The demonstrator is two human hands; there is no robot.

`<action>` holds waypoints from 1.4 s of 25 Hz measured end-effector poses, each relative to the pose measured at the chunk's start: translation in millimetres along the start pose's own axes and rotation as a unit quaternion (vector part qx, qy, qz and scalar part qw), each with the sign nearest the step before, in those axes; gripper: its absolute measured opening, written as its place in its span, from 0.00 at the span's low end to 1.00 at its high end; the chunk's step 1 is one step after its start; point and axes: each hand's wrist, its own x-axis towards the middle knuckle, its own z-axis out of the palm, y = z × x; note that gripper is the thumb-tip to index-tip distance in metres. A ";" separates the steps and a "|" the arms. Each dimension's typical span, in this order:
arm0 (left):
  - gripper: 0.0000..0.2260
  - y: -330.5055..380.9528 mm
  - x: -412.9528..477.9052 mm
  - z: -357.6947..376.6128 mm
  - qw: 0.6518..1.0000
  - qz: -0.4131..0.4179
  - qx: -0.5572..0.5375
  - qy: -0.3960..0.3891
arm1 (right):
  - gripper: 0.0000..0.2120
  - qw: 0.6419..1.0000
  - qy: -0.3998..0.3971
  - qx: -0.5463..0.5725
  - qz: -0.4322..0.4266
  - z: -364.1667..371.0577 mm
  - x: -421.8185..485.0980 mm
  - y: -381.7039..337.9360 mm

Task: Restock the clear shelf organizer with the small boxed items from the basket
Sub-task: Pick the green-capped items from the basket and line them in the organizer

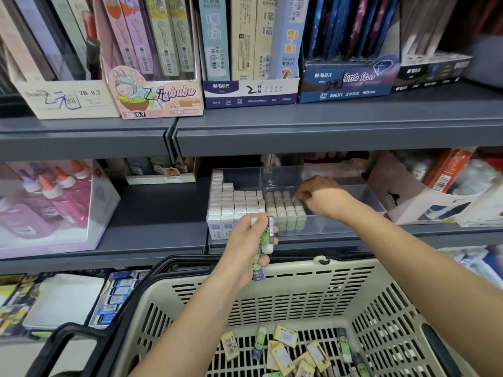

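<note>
A clear shelf organizer (pixel 362 191) sits on the middle shelf. Its left compartment holds rows of white-topped boxes (pixel 234 202); its right compartment holds green boxed erasers (pixel 283 208) standing upright. My right hand (pixel 321 197) reaches into the right compartment and pinches one green eraser at the row's right end. My left hand (pixel 245 240) hovers in front of the organizer, above the basket rim, gripping two or three green boxed erasers (pixel 264 240). The beige basket (pixel 299 289) below holds several loose yellow and green small boxes (pixel 288 352).
The upper shelf (pixel 299 126) carries upright pencil-lead display boxes and overhangs the organizer. Glue bottles in a pink box (pixel 49 202) stand left, an open white carton (pixel 424 197) right. The black basket handle (pixel 70 338) lies at lower left. More stock fills the bottom shelf.
</note>
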 end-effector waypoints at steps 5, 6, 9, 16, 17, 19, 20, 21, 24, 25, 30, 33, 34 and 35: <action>0.07 1.8 1.7 2.5 1.000 -0.010 -0.020 -0.001 | 0.13 1.000 -0.019 -0.009 -0.004 -1.7 0.0 -1.0; 0.07 2.5 1.9 3.0 1.000 -0.012 -0.022 -0.003 | 0.12 1.000 -0.014 -0.002 0.002 -4.6 -2.3 -0.9; 0.07 3.4 0.6 4.2 1.000 -0.002 -0.002 -0.011 | 0.12 0.998 0.052 0.017 -0.009 -11.2 -19.0 -3.0; 0.03 4.1 -6.0 10.6 1.000 0.024 0.012 -0.013 | 0.14 0.960 0.103 0.186 -0.184 -0.7 -78.7 -26.4; 0.03 4.7 -6.4 11.4 1.000 0.021 0.004 -0.002 | 0.16 0.958 0.100 0.181 -0.198 3.2 -84.3 -27.3; 0.02 5.9 -7.5 13.1 1.000 0.015 -0.013 0.009 | 0.23 0.959 0.095 0.146 -0.224 11.7 -93.8 -30.0; 0.02 6.4 -8.1 13.9 1.000 0.011 -0.021 0.008 | 0.25 0.959 0.101 0.122 -0.237 15.6 -96.8 -30.9; 0.02 6.8 -8.6 14.9 1.000 0.007 -0.028 0.007 | 0.25 0.957 0.114 0.099 -0.248 18.1 -97.9 -31.5; 0.03 8.2 -9.6 14.8 1.000 -0.004 -0.020 0.010 | 0.19 0.944 0.171 0.058 -0.277 17.4 -99.0 -32.1; 0.04 8.6 -9.8 14.4 1.000 -0.007 -0.017 0.011 | 0.16 0.937 0.189 0.050 -0.290 16.3 -99.7 -32.1; 0.07 7.9 -11.2 11.4 1.000 -0.009 -0.016 0.004 | 0.09 0.913 0.256 0.101 -0.302 8.1 -99.9 -28.5; 0.07 6.5 -10.6 10.2 1.000 -0.004 0.019 -0.015 | 0.06 0.911 0.279 0.141 -0.269 -1.1 -93.0 -19.6; 0.07 6.5 -10.1 9.5 0.999 -0.002 0.032 -0.015 | 0.06 0.913 0.291 0.155 -0.241 -5.3 -87.5 -14.9; 0.07 7.0 -9.3 8.6 0.999 -0.001 0.039 -0.012 | 0.06 0.915 0.306 0.167 -0.204 -9.9 -79.8 -9.3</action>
